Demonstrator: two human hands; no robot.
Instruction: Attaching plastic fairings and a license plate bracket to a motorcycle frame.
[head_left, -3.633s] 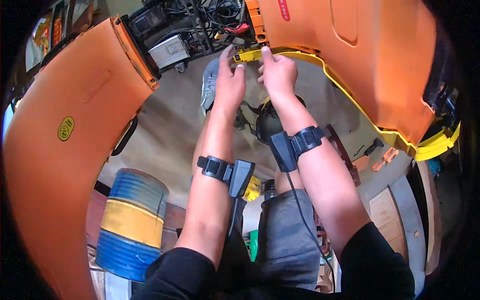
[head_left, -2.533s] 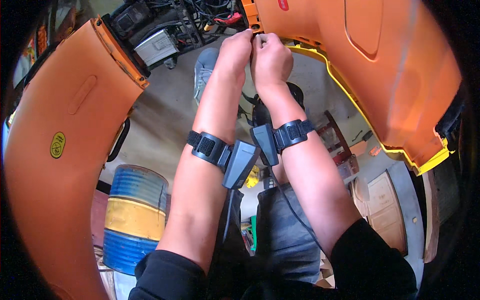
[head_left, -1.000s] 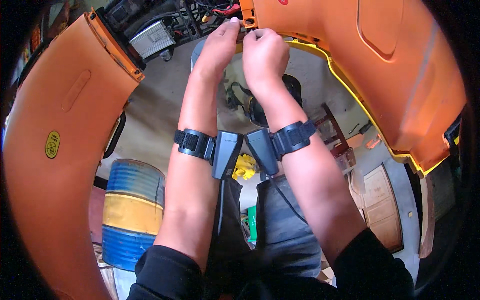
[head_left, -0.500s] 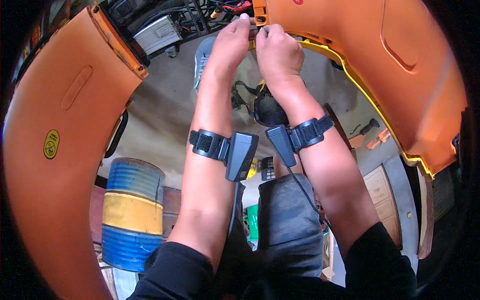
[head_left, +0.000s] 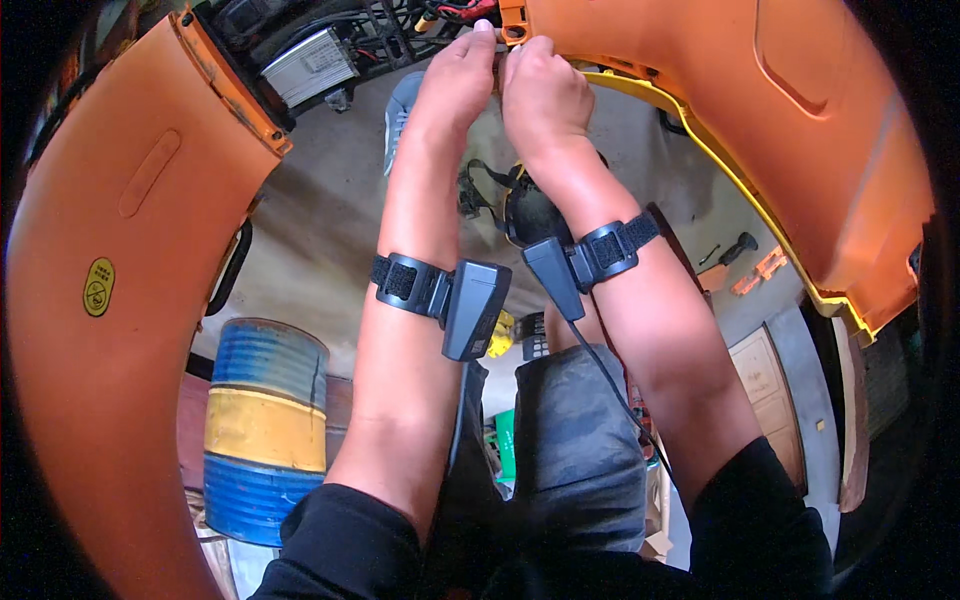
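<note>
Both my hands are raised at the upper middle, side by side, just under the inner end of an orange plastic body panel (head_left: 690, 50). My left hand (head_left: 462, 78) is closed with its thumb on top, and its other fingers are mostly hidden. The fingers of my right hand (head_left: 546, 98) are curled in a pinch right next to the left thumb. Whatever lies between the hands is too small and covered to make out. An orange bracket (head_left: 515, 30) with a round hole sits directly above the fingertips. Each forearm carries a strapped black device (head_left: 476, 308).
Another orange panel (head_left: 120, 240) curves along the left. Wiring and a finned silver box (head_left: 310, 66) lie at the top. On the floor are a black strapped item (head_left: 530, 208), a black-handled tool (head_left: 740, 248) and orange pieces (head_left: 762, 272). A blue-yellow drum (head_left: 266, 430) stands lower left.
Both hands have shifted slightly left and up, staying close together by the bracket. The whole view has moved a little; nothing was visibly taken or let go.
</note>
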